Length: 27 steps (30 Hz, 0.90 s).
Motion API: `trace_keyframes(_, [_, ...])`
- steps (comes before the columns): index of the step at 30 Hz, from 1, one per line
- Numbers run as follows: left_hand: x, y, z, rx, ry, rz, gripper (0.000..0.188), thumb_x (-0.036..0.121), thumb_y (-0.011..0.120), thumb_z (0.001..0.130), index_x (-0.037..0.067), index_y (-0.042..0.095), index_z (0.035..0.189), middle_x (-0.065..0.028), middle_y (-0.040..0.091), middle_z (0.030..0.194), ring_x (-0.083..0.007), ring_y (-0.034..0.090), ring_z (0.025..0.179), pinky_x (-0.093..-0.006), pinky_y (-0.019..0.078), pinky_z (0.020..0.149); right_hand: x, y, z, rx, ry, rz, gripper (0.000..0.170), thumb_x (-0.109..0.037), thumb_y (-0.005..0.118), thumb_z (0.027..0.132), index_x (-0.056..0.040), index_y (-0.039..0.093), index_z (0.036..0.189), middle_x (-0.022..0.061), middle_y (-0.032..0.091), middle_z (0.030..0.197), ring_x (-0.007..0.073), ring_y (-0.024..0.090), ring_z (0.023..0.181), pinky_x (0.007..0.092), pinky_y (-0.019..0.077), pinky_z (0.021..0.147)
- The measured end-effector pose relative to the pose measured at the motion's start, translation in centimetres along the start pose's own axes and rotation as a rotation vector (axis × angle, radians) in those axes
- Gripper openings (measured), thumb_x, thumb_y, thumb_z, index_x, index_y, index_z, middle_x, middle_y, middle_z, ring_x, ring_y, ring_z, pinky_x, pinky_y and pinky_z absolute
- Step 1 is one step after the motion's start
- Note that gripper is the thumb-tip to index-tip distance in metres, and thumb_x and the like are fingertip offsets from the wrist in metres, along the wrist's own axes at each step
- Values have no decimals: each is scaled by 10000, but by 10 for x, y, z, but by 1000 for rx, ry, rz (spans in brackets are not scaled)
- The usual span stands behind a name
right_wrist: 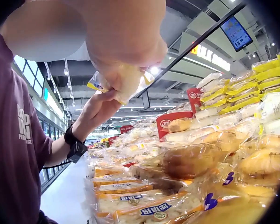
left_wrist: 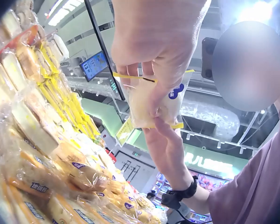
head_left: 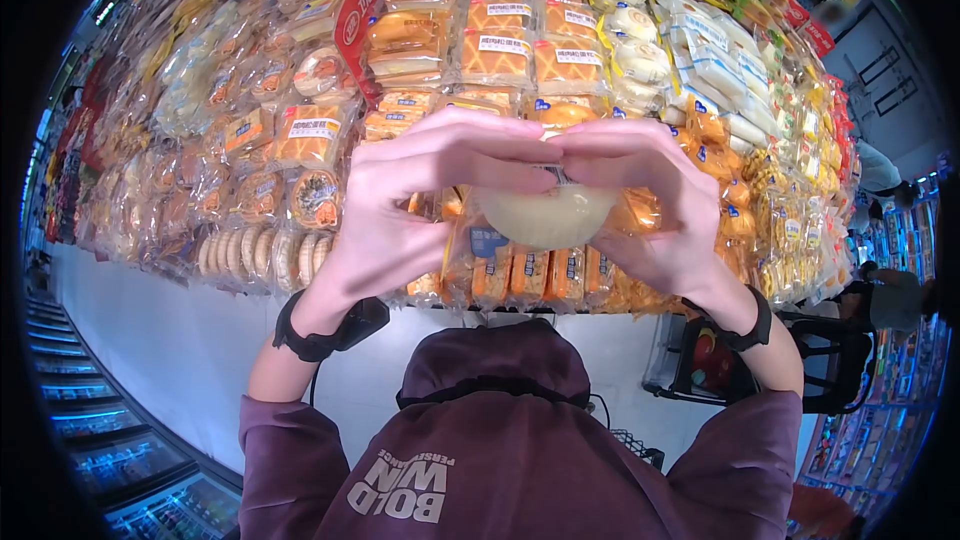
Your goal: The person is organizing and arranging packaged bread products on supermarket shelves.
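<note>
A pale, rounded bun in a clear wrapper [head_left: 550, 218] is held up over the bread display, between both hands. My left hand [head_left: 400, 190] grips one side of it, fingers over the top and thumb underneath. On the other side my right hand [head_left: 655, 190] holds it the same way, and the two hands' fingertips meet above it. In the left wrist view the wrapper [left_wrist: 141, 105] shows yellow edges and a dark blue mark. The right wrist view shows the packet [right_wrist: 129, 84] partly hidden by the hands.
Below the hands spreads a sloping display of wrapped breads and cakes [head_left: 500, 55]. Red sign strips [head_left: 362, 20] divide it. Round biscuits [head_left: 240, 252] lie at its front left. A black basket or cart [head_left: 690, 360] stands at the right. Glass-fronted cabinets [head_left: 130, 470] line the left.
</note>
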<state>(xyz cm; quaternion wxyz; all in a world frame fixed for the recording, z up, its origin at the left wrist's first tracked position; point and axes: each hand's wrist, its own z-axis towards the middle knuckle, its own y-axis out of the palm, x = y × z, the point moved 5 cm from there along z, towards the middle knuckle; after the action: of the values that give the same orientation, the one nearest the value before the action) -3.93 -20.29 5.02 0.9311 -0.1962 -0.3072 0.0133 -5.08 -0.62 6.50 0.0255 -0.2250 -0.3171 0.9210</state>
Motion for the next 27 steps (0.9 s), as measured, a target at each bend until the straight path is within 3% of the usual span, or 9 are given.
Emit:
trace_keyframes(6, [-3,8,-10,91,-507,-280,452,53,841,797,-6,677,1213,-64,744,1063,-128,685,1008,-304,556,896,17,12,-12,75,329,384,457,2,784,827,-18,588,1240,88,715,1079,168,682,1021,316,557,844])
trace_keyframes(9, [-10,13,-11,91,-680,-509,426,64,835,819,-25,667,1200,-58,737,1057,-93,684,960,-278,562,849,22,22,-18,108,704,738,499,-12,773,856,-20,526,1289,72,705,1087,115,669,981,283,566,791])
trace_keyframes(11, [-8,13,-10,77,-845,-647,393,55,826,825,-25,674,1178,-60,738,1063,-87,689,926,-262,562,820,25,23,-17,65,754,755,513,-15,772,861,-26,506,1299,80,700,1103,103,666,960,269,563,773])
trace_keyframes(15, [-18,15,-16,98,-871,-673,363,66,815,834,-24,682,1160,-60,740,1067,-81,692,891,-241,554,809,25,25,-17,35,777,787,491,-32,743,896,-24,491,1318,96,684,1162,79,640,992,263,541,789])
trace_keyframes(17, [-22,12,-20,115,-921,-664,355,71,815,833,-23,687,1152,-58,741,1061,-78,691,897,-234,548,814,37,22,-26,234,745,730,453,-46,691,934,-20,483,1335,109,666,1213,86,615,1061,278,521,833])
trace_keyframes(20, [-25,9,-25,156,-912,-709,342,119,811,847,-14,695,1140,-54,741,1059,-71,685,920,-231,535,823,34,-2,-13,188,319,280,450,25,599,919,-19,496,1355,159,599,1347,215,584,1193,339,470,954])
trace_keyframes(22, [-22,8,-25,173,-946,-740,340,155,806,858,-13,697,1133,-42,739,1034,-70,679,920,-241,529,830,19,-9,-3,44,-80,-271,491,62,606,867,-20,519,1343,179,575,1379,295,585,1206,364,463,981])
trace_keyframes(23, [-21,7,-26,182,-964,-754,341,172,803,863,-12,698,1130,-36,738,1022,-70,676,920,-246,527,834,13,-4,1,-6,-160,-280,559,42,683,739,-45,604,1285,157,598,1358,325,586,1204,382,465,990])
trace_keyframes(27, [-33,7,-39,77,-1113,-643,342,231,756,907,21,671,1163,-10,709,996,-72,663,889,-245,512,798,6,22,6,-178,-281,-369,583,-47,736,627,-101,694,1205,79,644,1301,256,618,1178,402,493,970])
